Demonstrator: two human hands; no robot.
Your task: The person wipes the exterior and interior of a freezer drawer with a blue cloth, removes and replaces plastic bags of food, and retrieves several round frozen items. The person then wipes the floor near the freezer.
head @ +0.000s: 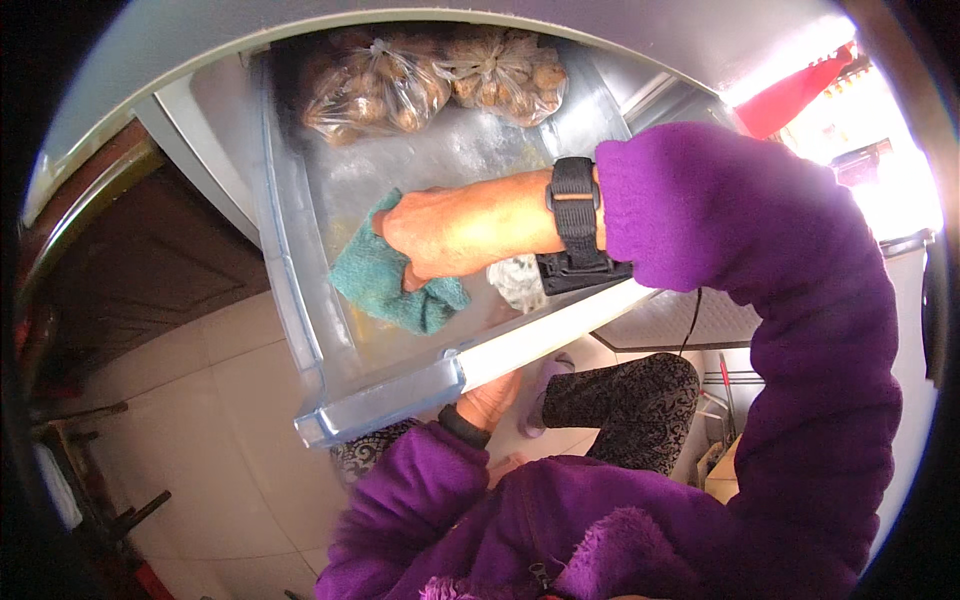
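My right hand [420, 232] is pressed down on a teal cloth [390, 277], its fingers bunched into the fabric. The cloth lies on the floor of a pulled-out clear plastic drawer [281, 247], over yellowish stains. A black strap device sits on my right wrist. Under the white front strip [555, 330] of the drawer, my left hand [489, 397] is up against the front; its fingers are hidden. Two tied clear plastic bags of brown, lumpy food, the left bag [382, 94] and the right bag [514, 79], rest at the drawer's back.
A whitish crumpled item [519, 283] lies by the drawer front, partly behind my wrist. Dark wooden furniture [150, 240] stands at the left above a tiled floor [187, 435]. My legs [637, 405] are below the drawer. A cardboard box [721, 472] stands at the lower right.
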